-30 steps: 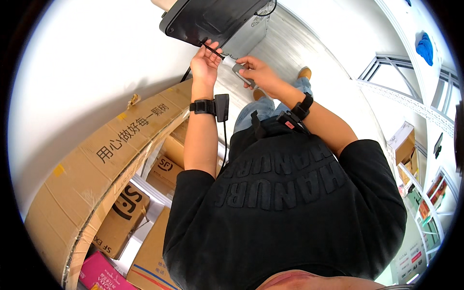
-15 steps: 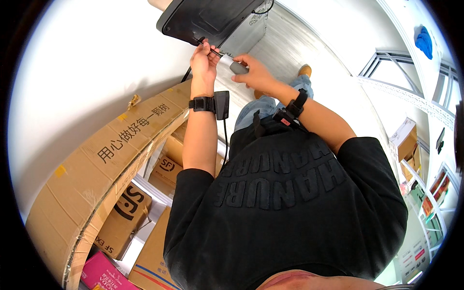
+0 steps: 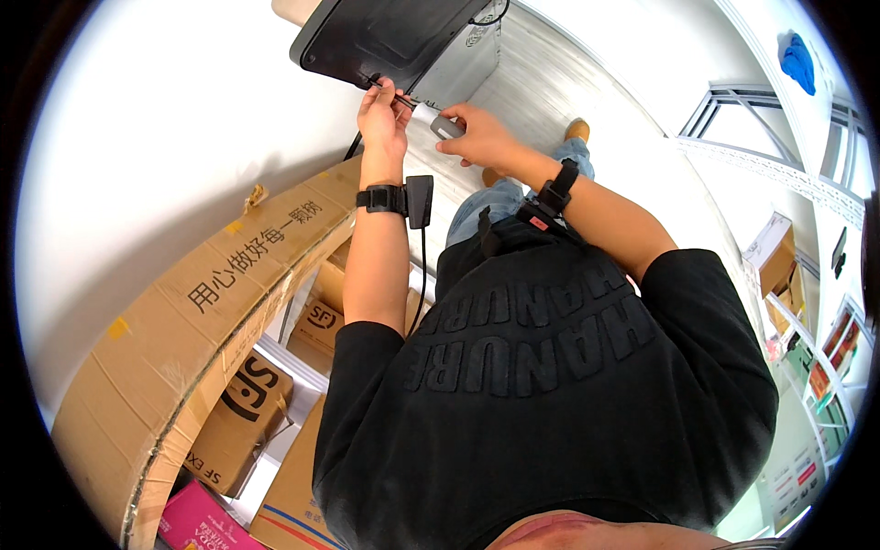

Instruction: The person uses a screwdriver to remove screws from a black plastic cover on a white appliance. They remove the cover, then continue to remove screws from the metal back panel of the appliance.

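Note:
A black flat panel (image 3: 380, 41), like the back of a screen or machine, stands at the top. Below its lower edge is a grey-and-white screwdriver (image 3: 445, 126) with a thin dark shaft, slanting up and left toward the panel. My left hand (image 3: 383, 124) is turned palm inward, its thumb and fingers closed around the shaft close to the panel. On the grey handle end rests my right hand (image 3: 484, 139), gripping it between thumb and fingers. Where the shaft's tip meets the panel is too small to make out.
A long curved-looking cardboard box (image 3: 229, 238) lies along the white wall at left, close to my left forearm. Beneath it are brown cartons (image 3: 243, 422) and a pink box (image 3: 206, 518). A black cable (image 3: 354, 145) hangs beside the panel. White shelving is at right.
The picture has shifted slightly, with the panel a little farther left. Both hands keep their places on the screwdriver, and the right fingers have moved only slightly on its handle.

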Tool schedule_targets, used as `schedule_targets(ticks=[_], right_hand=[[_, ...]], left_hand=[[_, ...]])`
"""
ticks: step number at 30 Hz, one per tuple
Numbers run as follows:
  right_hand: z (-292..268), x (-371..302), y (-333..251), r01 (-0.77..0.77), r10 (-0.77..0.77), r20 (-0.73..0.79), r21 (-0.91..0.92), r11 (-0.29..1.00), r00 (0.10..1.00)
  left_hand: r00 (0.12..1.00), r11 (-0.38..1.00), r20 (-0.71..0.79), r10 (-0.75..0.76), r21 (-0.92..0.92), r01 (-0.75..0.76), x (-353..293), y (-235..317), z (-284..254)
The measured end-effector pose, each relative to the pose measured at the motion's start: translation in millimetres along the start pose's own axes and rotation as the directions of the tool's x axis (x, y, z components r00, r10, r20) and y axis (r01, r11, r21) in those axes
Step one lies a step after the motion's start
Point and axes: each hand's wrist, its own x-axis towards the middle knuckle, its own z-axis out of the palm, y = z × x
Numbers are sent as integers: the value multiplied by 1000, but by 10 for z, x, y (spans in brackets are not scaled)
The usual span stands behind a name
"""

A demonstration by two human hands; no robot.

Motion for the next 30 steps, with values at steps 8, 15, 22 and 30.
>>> schedule_targets(ticks=[8,15,22,30], right_hand=[[-164,-10,-43,-281,166,321,356,891,933],[-109,31,42,-105,89,96,169,980,991],[-96,35,36,-97,93,48,101,990,995],[-178,37,83,-257,177,261,316,914,949]], left_hand=[[999,999,-28,18,36,-17,71,1,-31],[999,999,-39,30,14,-29,-45,5,52],[996,990,-56,74,121,-67,1,5,23],[997,991,-28,72,114,-69,-6,26,5]])
